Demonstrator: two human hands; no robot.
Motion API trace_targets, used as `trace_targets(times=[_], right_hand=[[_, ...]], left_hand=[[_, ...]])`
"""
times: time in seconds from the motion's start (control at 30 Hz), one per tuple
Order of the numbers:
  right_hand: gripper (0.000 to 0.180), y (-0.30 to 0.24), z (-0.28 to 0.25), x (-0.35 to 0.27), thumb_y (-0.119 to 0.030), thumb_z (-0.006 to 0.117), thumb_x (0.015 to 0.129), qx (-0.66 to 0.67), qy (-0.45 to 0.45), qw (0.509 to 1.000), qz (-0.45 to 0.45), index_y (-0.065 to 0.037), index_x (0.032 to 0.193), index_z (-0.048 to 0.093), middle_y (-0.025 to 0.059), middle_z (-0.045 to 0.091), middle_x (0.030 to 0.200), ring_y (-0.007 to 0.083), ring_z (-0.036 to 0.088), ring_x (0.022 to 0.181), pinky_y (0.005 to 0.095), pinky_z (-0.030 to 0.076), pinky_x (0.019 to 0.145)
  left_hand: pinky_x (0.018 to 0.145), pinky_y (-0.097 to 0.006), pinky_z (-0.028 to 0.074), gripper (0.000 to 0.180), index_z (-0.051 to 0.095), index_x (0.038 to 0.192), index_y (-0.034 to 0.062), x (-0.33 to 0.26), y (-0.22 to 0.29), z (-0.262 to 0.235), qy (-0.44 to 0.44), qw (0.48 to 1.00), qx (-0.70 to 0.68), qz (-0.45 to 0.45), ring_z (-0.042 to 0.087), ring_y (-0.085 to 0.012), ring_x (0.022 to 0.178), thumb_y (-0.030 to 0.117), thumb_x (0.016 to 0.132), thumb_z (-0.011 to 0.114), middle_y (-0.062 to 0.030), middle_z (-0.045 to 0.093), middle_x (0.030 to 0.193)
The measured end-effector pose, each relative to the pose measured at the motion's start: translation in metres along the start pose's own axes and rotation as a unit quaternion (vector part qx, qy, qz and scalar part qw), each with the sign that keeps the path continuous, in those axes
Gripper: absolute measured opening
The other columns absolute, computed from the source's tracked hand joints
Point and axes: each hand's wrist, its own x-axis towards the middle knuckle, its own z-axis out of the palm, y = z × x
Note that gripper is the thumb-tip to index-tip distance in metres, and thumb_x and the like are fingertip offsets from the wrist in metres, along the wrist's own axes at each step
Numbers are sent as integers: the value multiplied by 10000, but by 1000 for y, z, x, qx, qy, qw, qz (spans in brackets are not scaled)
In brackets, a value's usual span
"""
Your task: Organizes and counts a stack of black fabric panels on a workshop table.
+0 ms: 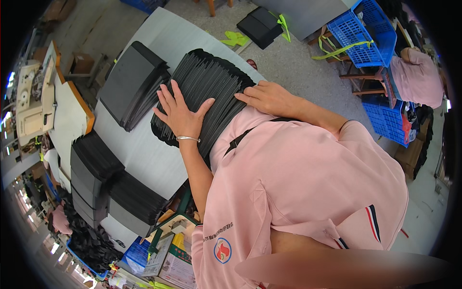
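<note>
A long row of thin black flat pieces (211, 79), packed close together on edge, lies on the pale table in front of my body. My left hand (183, 115), with a bracelet at its wrist, rests palm down across the row, fingers spread and thumb apart. At the row's right side, my right hand (269, 98) touches the pieces' ends with its fingers stretched out; some fingertips are partly hidden. Beside the row to the left lies a stack of larger black flat pieces (127, 79), leaning over one another.
More black stacks (98, 156) line the near-left part of the table (144, 159). A sewing machine (36, 103) stands at far left. Blue crates (363, 36) and a seated co-worker (416, 77) are at right. A black bundle (260, 26) with yellow-green strips lies on the floor.
</note>
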Motion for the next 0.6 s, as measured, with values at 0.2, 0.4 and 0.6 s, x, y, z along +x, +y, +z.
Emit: trace_targets(times=[0.2,0.4,0.6], right_hand=[[275,-2,-1,0,-113,615,838,36,-5,999,33,-84,1106,667,65,602,1049,208,605,778,329,491,691],[265,-2,7,-4,-114,642,819,35,45,997,50,-107,1082,672,124,588,1358,240,598,769,341,535,705],[288,0,6,-5,-113,639,813,2,48,998,28,-98,1098,677,122,601,1358,223,614,793,327,521,719]], left_hand=[[1193,-651,99,1181,302,1602,155,1,0,-1,-2,1000,-1,0,210,-349,1543,803,695,694,-174,263,1655],[1194,-651,99,1177,307,1599,153,1,0,-1,-3,1000,0,-1,207,-350,1544,802,696,694,-173,263,1656],[1193,-653,99,1181,305,1600,156,2,-1,0,-2,1000,3,0,206,-354,1544,807,694,691,-172,266,1655]])
